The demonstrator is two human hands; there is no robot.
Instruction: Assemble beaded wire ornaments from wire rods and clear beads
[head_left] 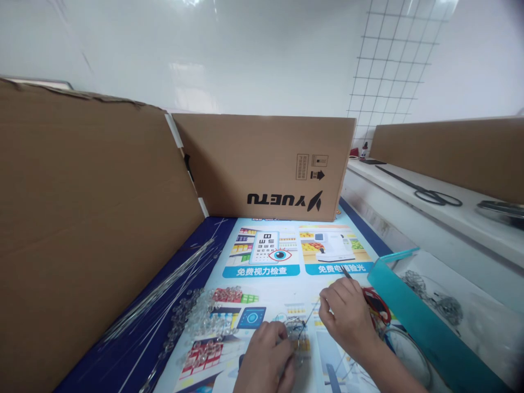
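Note:
Near the front of the table, my left hand [266, 355] is closed with curled fingers on a wire-and-clear-bead piece [298, 332]. Parts of that piece are hidden behind the fingers. To its right, my right hand [347, 316] pinches a thin wire [313, 311] that runs down to the beaded piece. A dark pointed tool tip [346, 272] shows just beyond the right knuckles; whether the hand touches it I cannot tell. Red loops [377, 305] lie beside the right wrist, partly covered. Many loose clear beads [208, 316] are spread to the left of my hands.
Long thin wires [164, 289] lie along the left cardboard wall [94, 218]. A printed cardboard panel [266, 164] stands at the back. On the right sits a teal-edged box [426, 322] holding wire coils [448, 310]. Scissors [438, 196] rest on the white ledge [393, 177].

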